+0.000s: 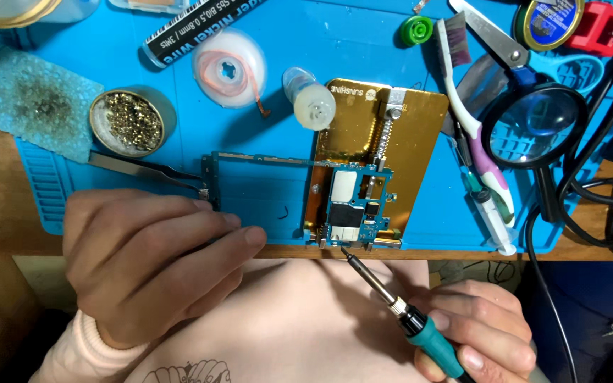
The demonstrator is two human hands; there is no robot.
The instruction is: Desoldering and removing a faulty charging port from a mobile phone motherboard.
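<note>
Nearest the camera, at the lower right, a soldering iron (399,306) with a teal grip is held in the right hand (484,330), the fingers curled closed around the handle like a pen. Its dark tip is set against the near edge of a blue circuit board (355,209), which is clamped in a gold holder plate (381,152) on the blue work mat (271,142). At the lower left, the left hand (150,259) is seen loosely curled, fingers bent together over the mat's front edge; a pair of tweezers (143,169) runs out from beneath it, though whether they are actually gripped cannot be told. A thin metal frame (264,159) is attached to the board and reaches towards that hand.

Harm could be done if the tip is left too long on one spot: nearby small parts or pads may be lifted by the heat. A slip of the iron could also carry the tip across the board or off the mat's edge, since the work is done very close to it.

Further off, a tin of brass cleaning wool (125,120), a reel of desoldering braid (228,67), a small white bottle (308,98), a syringe (492,216), a brush (471,106), a magnifying glass (533,124) and scissors (494,35) are laid out
</note>
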